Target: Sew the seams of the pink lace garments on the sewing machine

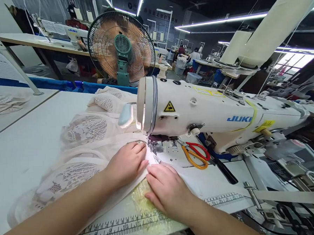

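My left hand [127, 163] lies flat, fingers together, on pale cream fabric [116, 142] just left of the presser foot [153, 145] of a white JUKI sewing machine [204, 111]. My right hand [167, 190] rests flat, fingers stretched toward the needle, pressing the fabric's near edge onto the table. Both hands press the cloth rather than grip it. Lace pieces [84, 128] of the same garment spread out to the left, with another lace part [60, 180] beside my left forearm.
Scissors with red and orange handles [197, 154] lie on the machine bed right of the needle. A printed ruler [131, 225] runs along the white table's [24, 145] front edge. A standing fan [121, 47] is behind. Thread cones [273, 23] stand at right. People work far back.
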Tool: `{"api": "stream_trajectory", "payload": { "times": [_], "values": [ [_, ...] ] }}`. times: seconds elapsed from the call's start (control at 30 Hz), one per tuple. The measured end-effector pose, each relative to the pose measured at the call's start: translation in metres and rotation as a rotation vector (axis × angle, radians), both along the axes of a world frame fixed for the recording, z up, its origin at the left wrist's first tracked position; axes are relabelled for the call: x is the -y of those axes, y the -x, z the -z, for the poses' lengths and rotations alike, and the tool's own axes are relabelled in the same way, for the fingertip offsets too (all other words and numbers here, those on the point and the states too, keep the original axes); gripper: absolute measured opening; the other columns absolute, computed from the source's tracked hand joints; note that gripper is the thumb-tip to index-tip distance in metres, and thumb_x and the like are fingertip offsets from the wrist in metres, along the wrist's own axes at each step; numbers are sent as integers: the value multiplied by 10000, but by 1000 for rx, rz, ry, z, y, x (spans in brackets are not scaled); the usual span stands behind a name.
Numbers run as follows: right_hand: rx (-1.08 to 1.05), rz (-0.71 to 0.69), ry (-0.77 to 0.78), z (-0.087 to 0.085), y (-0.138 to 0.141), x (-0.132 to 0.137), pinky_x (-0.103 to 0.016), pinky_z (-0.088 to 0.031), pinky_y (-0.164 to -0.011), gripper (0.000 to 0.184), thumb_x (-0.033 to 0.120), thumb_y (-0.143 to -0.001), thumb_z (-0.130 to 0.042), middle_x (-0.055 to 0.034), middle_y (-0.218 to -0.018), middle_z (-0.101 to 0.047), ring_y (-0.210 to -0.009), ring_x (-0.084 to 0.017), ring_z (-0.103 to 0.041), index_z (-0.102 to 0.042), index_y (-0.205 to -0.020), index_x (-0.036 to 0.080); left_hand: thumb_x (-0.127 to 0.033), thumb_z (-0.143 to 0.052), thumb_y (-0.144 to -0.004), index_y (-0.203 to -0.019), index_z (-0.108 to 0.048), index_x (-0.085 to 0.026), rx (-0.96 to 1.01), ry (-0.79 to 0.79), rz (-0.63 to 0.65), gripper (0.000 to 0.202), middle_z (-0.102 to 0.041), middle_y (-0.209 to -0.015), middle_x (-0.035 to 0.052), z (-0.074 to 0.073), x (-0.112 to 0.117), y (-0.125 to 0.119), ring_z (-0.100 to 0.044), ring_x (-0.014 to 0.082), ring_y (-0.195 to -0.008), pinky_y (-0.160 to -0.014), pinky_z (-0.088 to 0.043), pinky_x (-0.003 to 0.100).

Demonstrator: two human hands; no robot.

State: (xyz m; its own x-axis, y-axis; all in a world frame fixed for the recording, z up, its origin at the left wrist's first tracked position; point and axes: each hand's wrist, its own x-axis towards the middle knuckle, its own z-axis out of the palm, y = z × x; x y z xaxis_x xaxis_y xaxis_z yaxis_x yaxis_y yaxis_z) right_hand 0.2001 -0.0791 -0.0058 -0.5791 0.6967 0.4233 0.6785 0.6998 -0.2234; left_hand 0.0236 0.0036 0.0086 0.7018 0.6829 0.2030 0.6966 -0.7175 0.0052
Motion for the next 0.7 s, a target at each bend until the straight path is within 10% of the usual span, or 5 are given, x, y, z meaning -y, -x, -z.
{"api": "stream_trajectory", "payload": {
  "times": [0.7],
  "values": [
    [-17, 29, -33, 0, -2, -2, -425, -470, -930, 266, 258, -887, -524, -159, -1155, -622, -1037, -270, -544, -610, -1059, 74, -234, -514, -893, -1049, -628, -105, -30, 118, 77, 233, -626, -1134, 167, -9, -5, 1, -576, 331, -1076, -882, -527, 481]
  ]
}}
